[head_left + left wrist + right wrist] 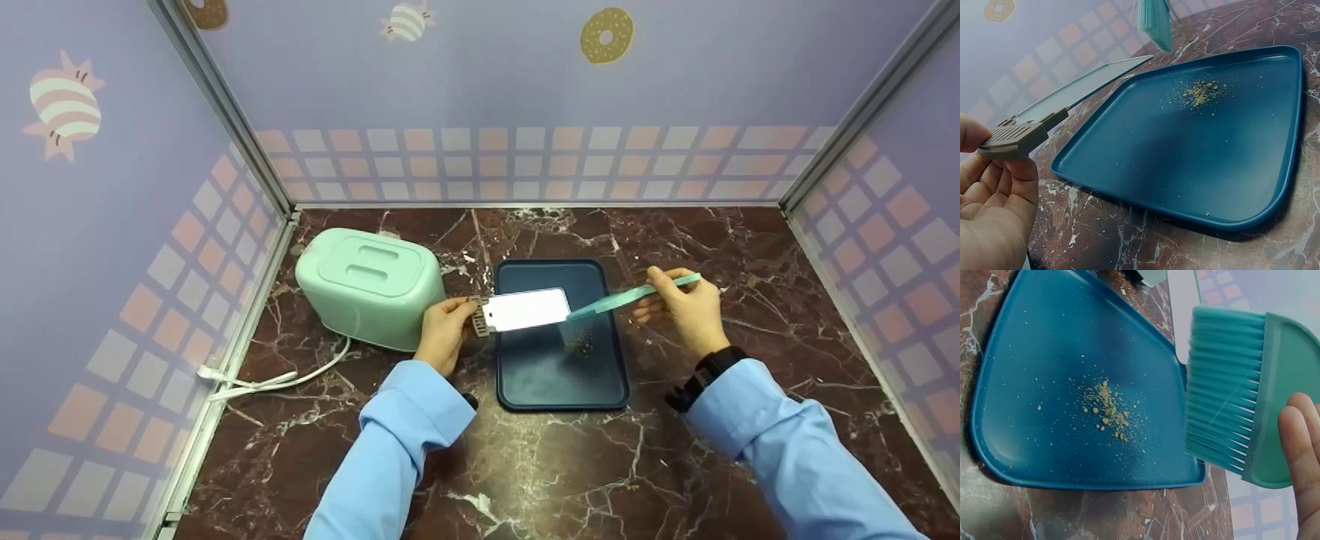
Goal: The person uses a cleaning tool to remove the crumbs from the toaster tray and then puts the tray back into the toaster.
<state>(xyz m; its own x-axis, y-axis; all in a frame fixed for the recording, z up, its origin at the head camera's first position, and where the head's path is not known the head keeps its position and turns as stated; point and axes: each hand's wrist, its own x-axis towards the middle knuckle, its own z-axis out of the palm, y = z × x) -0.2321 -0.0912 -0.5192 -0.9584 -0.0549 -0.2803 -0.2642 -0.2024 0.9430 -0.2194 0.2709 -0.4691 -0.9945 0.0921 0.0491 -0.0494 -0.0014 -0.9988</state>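
Note:
My left hand point(444, 330) pinches the brown ridged end point(1019, 135) of a flat, pale crumb tray point(531, 310), thumb on top and fingers beneath. The crumb tray is raised over the upper part of a dark blue serving tray point(540, 386). From the other side, my right hand point(691, 309) holds a mint-green brush point(1286, 405) with teal bristles point(1221, 388). Its bristle tips lie right at the crumb tray's far end in the head view. A small heap of yellowish crumbs point(1202, 93) lies on the blue tray below, with finer specks scattered around it.
To the left stands a mint-green toaster point(367, 289), close beside my left hand. Its white cord point(300, 381) runs to the left wall. Patterned panels enclose the dark marbled table point(555, 480) on the left, back and right.

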